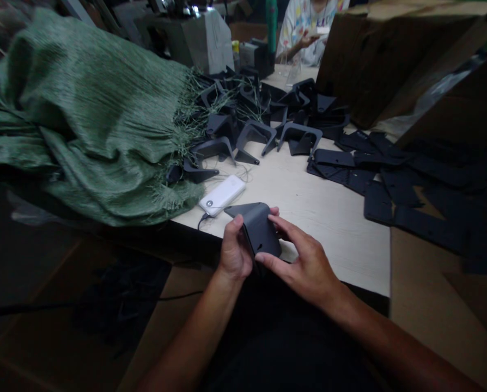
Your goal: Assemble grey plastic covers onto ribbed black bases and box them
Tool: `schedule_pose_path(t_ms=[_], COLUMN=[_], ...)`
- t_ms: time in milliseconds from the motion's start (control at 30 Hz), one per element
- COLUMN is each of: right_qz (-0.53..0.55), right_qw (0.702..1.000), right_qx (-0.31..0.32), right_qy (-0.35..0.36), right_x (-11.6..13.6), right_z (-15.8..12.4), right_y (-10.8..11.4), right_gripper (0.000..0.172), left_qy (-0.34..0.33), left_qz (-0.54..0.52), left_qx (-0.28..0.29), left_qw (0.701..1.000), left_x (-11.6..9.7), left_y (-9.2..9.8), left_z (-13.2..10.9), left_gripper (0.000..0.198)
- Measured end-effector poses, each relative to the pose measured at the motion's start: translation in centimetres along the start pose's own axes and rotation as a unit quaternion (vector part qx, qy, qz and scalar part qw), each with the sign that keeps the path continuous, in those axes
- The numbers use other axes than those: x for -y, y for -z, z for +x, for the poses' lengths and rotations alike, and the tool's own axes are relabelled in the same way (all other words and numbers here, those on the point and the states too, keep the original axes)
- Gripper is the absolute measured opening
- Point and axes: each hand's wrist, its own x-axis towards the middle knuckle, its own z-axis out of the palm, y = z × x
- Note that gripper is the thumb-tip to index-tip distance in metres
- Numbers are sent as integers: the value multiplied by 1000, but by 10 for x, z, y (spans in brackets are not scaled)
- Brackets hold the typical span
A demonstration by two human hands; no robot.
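Observation:
A dark grey bent plastic part [263,231] with a small slot near its lower edge is held between both hands at the table's front edge. My left hand [234,251] grips its left side, thumb pointing up. On the right, my right hand [303,258] has its thumb at the part's lower edge and its fingers at the upper right. The fingers behind the part are partly hidden. Just behind it, a white power bank [223,195] with a cable lies on the pale table [284,185].
A green woven sack [104,109] covers the left side, with many dark brackets [255,133] spilling from it. Flat dark pieces [423,169] lie in a pile at right. Cardboard boxes [358,60] stand behind; a person sits across the table.

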Motion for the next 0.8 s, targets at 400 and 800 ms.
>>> schedule_pose_path(t_ms=[400,800], right_qz=[354,290], right_qw=[918,952], right_qx=[42,17], right_qy=[-174,-100], right_x=[3,14], right_z=[23,6], right_y=[2,-13], right_gripper=[38,28], left_qy=[20,-14], left_qz=[1,-26], left_qx=[91,-113], left_qw=[996,993], left_x=[9,-22], left_y=[-11,-29], left_z=[-12,-4], left_gripper=[67,14])
